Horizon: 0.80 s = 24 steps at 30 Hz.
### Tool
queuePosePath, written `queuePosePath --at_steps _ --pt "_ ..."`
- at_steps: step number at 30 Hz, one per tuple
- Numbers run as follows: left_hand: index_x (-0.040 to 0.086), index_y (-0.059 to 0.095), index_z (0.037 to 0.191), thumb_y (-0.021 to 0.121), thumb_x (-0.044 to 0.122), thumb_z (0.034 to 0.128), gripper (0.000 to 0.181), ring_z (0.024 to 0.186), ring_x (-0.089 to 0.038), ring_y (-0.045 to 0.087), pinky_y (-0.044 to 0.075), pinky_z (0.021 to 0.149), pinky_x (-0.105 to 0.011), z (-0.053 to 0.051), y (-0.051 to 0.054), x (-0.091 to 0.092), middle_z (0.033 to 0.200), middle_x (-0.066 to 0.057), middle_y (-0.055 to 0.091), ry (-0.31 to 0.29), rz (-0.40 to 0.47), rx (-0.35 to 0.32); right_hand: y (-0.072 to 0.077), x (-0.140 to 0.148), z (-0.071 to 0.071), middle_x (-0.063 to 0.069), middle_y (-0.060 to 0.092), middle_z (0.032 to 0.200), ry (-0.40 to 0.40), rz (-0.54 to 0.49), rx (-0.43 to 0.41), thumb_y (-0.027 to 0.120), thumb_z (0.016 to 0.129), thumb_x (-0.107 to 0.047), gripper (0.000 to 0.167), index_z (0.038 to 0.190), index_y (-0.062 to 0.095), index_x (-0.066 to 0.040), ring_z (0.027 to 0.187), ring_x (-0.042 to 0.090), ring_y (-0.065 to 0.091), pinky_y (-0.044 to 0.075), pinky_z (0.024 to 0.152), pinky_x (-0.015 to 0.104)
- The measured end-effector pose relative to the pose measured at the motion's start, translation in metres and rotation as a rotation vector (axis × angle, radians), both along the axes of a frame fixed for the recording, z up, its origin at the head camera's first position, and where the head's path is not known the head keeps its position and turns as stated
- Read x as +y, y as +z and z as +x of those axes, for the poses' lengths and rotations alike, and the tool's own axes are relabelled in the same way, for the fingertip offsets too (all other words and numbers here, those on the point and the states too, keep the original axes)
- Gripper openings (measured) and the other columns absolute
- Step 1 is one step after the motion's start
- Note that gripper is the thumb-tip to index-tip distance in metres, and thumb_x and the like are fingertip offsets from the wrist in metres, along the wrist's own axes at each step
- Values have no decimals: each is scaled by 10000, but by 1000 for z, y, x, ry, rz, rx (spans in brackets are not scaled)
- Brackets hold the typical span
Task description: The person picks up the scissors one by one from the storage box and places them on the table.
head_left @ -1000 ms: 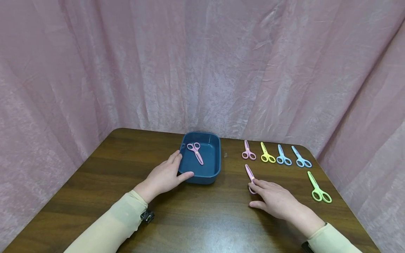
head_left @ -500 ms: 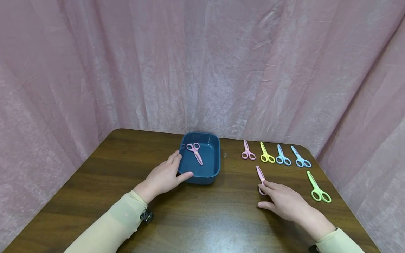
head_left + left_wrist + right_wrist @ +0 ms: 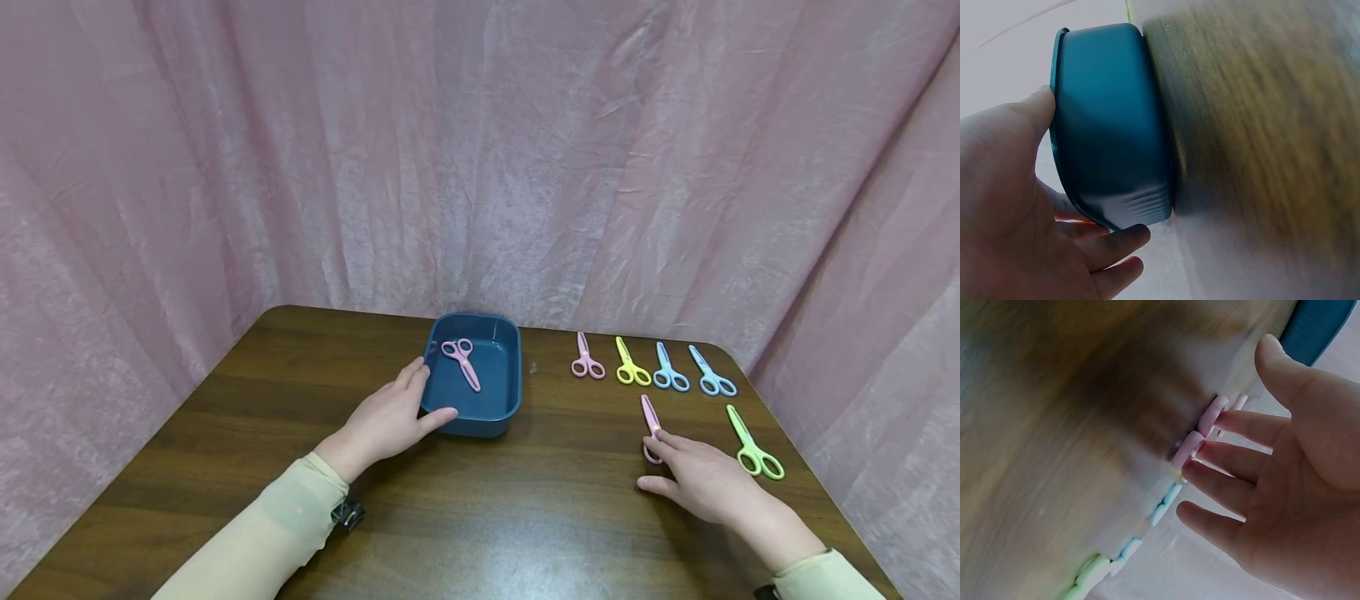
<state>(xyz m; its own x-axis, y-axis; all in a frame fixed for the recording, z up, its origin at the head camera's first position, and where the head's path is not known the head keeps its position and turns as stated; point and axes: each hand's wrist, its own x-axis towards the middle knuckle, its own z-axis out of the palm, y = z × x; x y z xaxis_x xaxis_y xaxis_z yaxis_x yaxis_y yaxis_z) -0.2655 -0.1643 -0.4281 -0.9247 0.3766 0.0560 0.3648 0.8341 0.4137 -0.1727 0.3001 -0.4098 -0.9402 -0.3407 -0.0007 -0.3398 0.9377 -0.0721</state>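
In the head view a blue rectangular box [image 3: 480, 427] stands on the table, a pair of pink scissors [image 3: 468, 371] lying inside. My left hand [image 3: 384, 421] rests against its near-left corner; the left wrist view shows thumb and fingers touching the box's wall [image 3: 1113, 125] and rim. To the right, my right hand [image 3: 701, 477] touches another pair of pink scissors [image 3: 651, 412] lying flat, blades pointing away. Its fingertips lie on the handle loops [image 3: 1188, 450], partly covering them, fingers nearly straight and thumb held apart. Green scissors [image 3: 750, 443] lie just beyond this hand.
Along the table's back right stands a row of scissors: pink [image 3: 585, 360], yellow [image 3: 630, 367], blue [image 3: 667, 372] and another blue [image 3: 708, 377]. A pink curtain [image 3: 480, 167] hangs behind the brown wooden table [image 3: 300, 350].
My right hand has slid rightward across the table, and the pink scissors under its fingertips have moved right with it. The left hand and the box have stayed in place.
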Motion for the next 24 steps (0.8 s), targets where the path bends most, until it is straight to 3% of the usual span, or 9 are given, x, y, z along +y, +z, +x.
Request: queuePosePath --at_steps 13,24 --pt "-46 337 1699 596 737 1038 1057 1582 -457 398 408 1224 -628 -1 -1 -1 1793 -230 257 -2 -2 0 1 23 -5 338 621 1481 -68 18 -24 791 996 -505 702 1407 696 57 1291 560 645 537 1015 690" --pt "-42 329 1703 585 752 1035 1069 1585 -460 392 406 1222 -630 -2 -1 -1 1796 -232 248 -6 -12 -3 0 39 -9 355 627 1458 -74 12 -35 782 1011 -486 686 1385 694 82 1307 549 640 533 1035 670"
